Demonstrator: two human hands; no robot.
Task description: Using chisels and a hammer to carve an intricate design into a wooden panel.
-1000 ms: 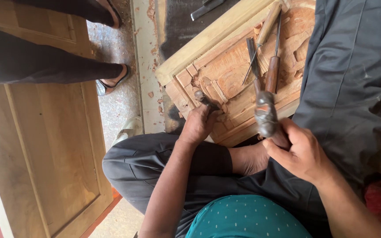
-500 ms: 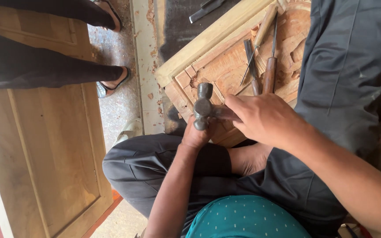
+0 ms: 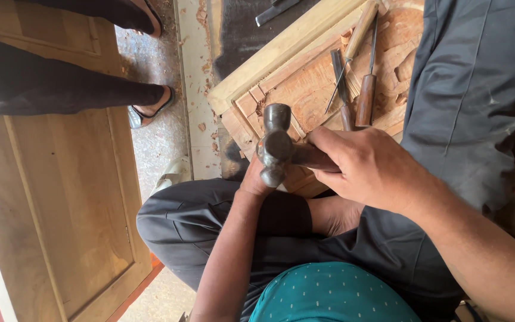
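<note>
My right hand (image 3: 368, 167) grips the handle of a dark metal hammer (image 3: 275, 146), whose head hangs over my left hand (image 3: 254, 179). My left hand sits at the near edge of a carved wooden panel (image 3: 311, 89); the hammer head hides what it holds. Loose chisels (image 3: 353, 89) with wooden handles lie on the panel just beyond my right hand. I sit cross-legged in grey trousers with the panel partly on my lap.
A wooden door (image 3: 61, 203) lies flat on the left. Another person's legs in dark trousers and a sandalled foot (image 3: 150, 107) cross it at upper left. Wood chips dot the speckled floor. A metal tool (image 3: 272, 11) lies at the top.
My right hand swung the hammer from the right, over the chisels, leftward onto the spot above my left hand, and it stays there now. My left hand kept its place.
</note>
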